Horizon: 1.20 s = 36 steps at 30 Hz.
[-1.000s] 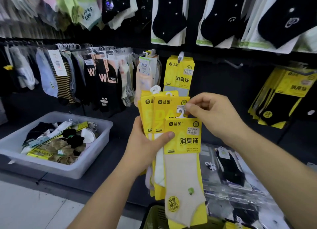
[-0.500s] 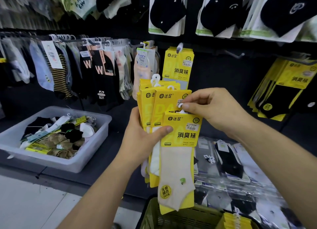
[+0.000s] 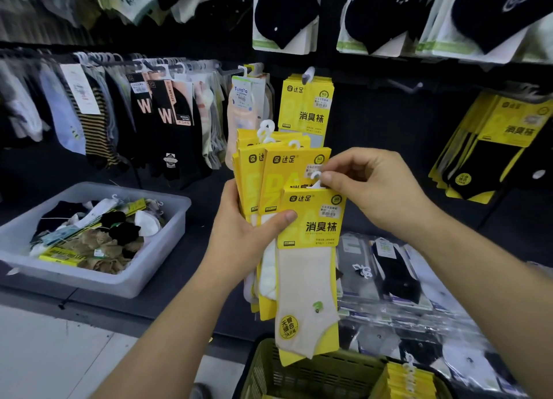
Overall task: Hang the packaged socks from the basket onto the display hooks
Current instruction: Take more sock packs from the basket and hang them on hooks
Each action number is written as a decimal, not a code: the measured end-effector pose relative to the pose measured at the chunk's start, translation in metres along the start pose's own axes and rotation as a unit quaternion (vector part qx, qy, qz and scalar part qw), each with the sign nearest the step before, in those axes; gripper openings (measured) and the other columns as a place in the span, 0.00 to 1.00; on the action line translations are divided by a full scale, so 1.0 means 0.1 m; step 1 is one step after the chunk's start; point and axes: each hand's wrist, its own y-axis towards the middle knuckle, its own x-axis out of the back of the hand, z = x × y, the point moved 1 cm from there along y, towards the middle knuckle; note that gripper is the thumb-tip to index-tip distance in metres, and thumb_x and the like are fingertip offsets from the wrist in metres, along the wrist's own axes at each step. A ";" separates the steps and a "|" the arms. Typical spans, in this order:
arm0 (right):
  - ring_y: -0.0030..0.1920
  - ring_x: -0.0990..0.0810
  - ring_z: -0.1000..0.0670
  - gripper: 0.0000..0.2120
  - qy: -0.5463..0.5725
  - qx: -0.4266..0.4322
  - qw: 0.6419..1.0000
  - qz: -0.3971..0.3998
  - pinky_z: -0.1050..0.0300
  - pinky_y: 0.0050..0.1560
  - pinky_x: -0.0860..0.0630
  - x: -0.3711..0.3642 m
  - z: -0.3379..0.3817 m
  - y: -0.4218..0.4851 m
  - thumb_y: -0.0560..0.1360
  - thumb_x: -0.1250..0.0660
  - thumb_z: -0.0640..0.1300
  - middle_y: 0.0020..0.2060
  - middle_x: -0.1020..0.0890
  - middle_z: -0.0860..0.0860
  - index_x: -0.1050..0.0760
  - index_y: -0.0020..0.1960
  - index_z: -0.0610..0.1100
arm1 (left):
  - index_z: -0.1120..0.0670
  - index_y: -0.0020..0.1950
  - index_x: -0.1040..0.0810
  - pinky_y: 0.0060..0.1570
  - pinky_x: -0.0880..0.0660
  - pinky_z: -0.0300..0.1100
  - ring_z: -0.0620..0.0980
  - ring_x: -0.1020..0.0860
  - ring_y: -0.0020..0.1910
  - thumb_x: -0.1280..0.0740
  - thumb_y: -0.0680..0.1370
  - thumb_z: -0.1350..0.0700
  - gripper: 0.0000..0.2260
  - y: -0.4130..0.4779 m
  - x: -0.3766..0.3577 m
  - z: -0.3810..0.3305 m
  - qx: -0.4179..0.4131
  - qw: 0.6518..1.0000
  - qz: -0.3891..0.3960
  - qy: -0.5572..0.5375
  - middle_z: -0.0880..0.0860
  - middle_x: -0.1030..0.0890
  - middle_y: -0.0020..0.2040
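Left hand (image 3: pixel 248 237) gripped a fanned stack of yellow sock packs (image 3: pixel 269 177), held upright before the shelf wall, with the thumb pressed across the front pack (image 3: pixel 311 228). Right hand (image 3: pixel 374 195) was closed in a pinch on that pack's white plastic hanger (image 3: pixel 315 179), at the top edge of the card. The front pack carried a cream sock and its lower end hung over the green basket (image 3: pixel 299 374). Further yellow packs (image 3: pixel 401 380) lay in the basket's right side. Behind the stack, matching packs (image 3: pixel 308 108) hung on a display hook (image 3: pixel 308 73). Another hook (image 3: pixel 410 85) projected to its right. Grey tub (image 3: pixel 89 282) of loose socks sat on the ledge, well to the left.
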 end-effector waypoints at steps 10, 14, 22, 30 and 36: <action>0.47 0.13 0.45 0.13 0.123 -0.147 0.982 0.005 0.49 0.49 0.17 -0.20 -0.36 -0.15 0.70 0.25 0.46 0.45 0.13 0.45 0.19 0.51 0.41 | 0.40 0.60 0.26 0.43 0.19 0.31 0.37 0.14 0.51 0.20 0.62 0.36 0.31 0.08 0.01 0.03 0.023 0.999 -0.030 -0.020 0.36 0.14 0.53; 0.43 0.13 0.49 0.10 0.190 -0.135 0.971 -0.049 0.59 0.40 0.19 -0.15 -0.34 -0.01 0.72 0.27 0.45 0.44 0.13 0.44 0.18 0.51 0.41 | 0.36 0.58 0.28 0.40 0.21 0.31 0.32 0.17 0.49 0.23 0.61 0.30 0.29 0.12 0.05 0.05 0.042 0.998 -0.044 0.007 0.32 0.16 0.52; 0.42 0.13 0.55 0.03 0.143 -0.101 0.957 -0.233 0.65 0.38 0.20 0.11 -0.28 0.62 0.78 0.30 0.40 0.40 0.13 0.53 0.19 0.48 0.46 | 0.37 0.55 0.28 0.35 0.22 0.30 0.29 0.18 0.45 0.21 0.69 0.38 0.21 0.24 0.33 0.12 0.048 0.993 -0.101 0.046 0.29 0.17 0.48; 0.41 0.13 0.55 0.05 0.091 -0.054 0.965 -0.238 0.60 0.40 0.18 -0.10 -0.24 1.14 0.77 0.29 0.42 0.38 0.13 0.55 0.18 0.44 0.50 | 0.36 0.55 0.25 0.37 0.19 0.33 0.36 0.15 0.47 0.20 0.64 0.34 0.25 0.27 0.36 0.13 0.062 0.992 -0.104 0.018 0.35 0.14 0.50; 0.40 0.14 0.56 0.03 0.068 -0.089 0.958 -0.266 0.56 0.45 0.17 -0.15 -0.38 1.31 0.74 0.25 0.45 0.38 0.13 0.54 0.17 0.42 0.51 | 0.36 0.56 0.25 0.42 0.20 0.37 0.35 0.15 0.47 0.23 0.61 0.30 0.27 0.27 0.35 0.13 0.067 0.993 -0.099 0.018 0.35 0.15 0.50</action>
